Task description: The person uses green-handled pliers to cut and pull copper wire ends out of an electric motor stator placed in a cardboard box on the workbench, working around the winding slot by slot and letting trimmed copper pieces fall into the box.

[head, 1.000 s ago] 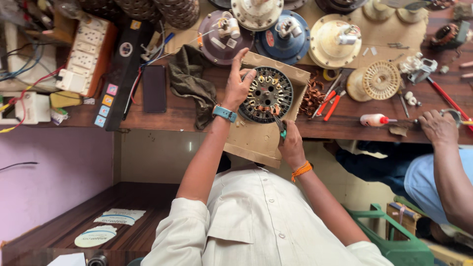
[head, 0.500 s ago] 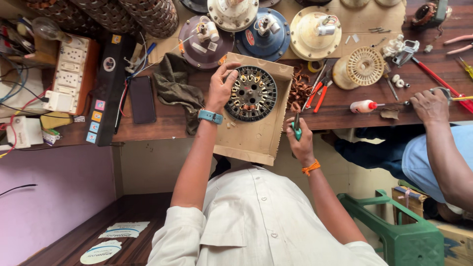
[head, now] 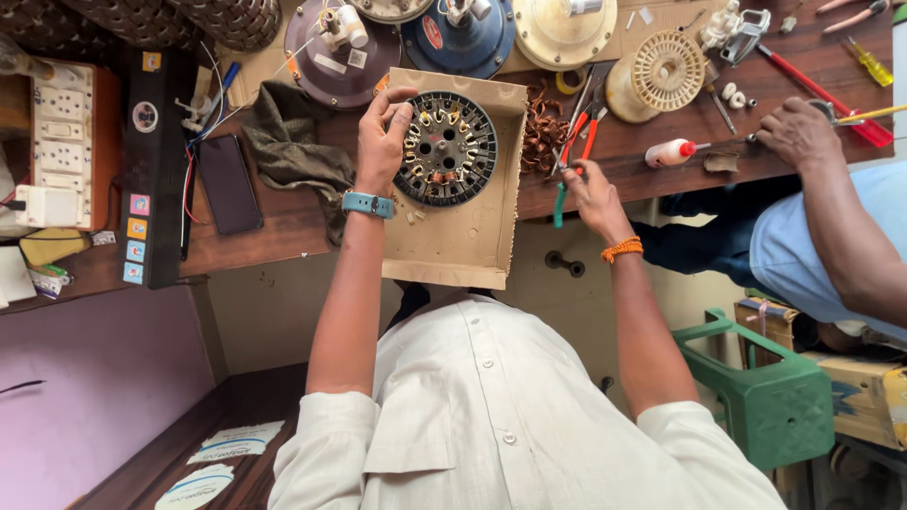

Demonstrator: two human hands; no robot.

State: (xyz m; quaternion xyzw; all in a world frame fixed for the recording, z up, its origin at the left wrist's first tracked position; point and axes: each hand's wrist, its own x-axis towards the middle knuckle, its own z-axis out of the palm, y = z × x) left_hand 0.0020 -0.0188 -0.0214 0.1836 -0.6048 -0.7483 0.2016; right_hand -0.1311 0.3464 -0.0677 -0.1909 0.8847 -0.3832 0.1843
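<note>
Cardboard tray: a shallow brown cardboard box [head: 453, 241] lies on the dark wooden workbench [head: 661, 156], its near end hanging over the bench edge toward the person.
Stator: a round black fan stator with copper windings [head: 445, 148] sits in the far half of the box.
Left hand: the left hand [head: 383, 140], with a teal wristband, reaches up from below; the fingers curl over the left rim of the stator and grip it, thumb on the box wall.
Right hand: the right hand [head: 588, 189], with an orange thread on the wrist, is just right of the box at the bench edge; the fingers are clenched around green-handled pliers [head: 559, 200]. The pliers' tip is covered by the fingers.
Labels: small square coloured stickers, pink, yellow and blue, sit in a column on the near end of a long black box [head: 156, 161] at the left; a round white mark is on its far part.
Floor signs: oval white labels [head: 203, 482] lie at the near left; their print is too small to make out.
Nearby: a tangle of loose copper wire [head: 543, 132] is just right of the box, red-handled cutters [head: 588, 123] beside it.
Cut off: the round fan motor housings [head: 458, 33] along the far edge are cropped by the frame.
Other person: a hand of another person [head: 798, 132] in a blue sleeve rests on the bench at the far right.
</note>
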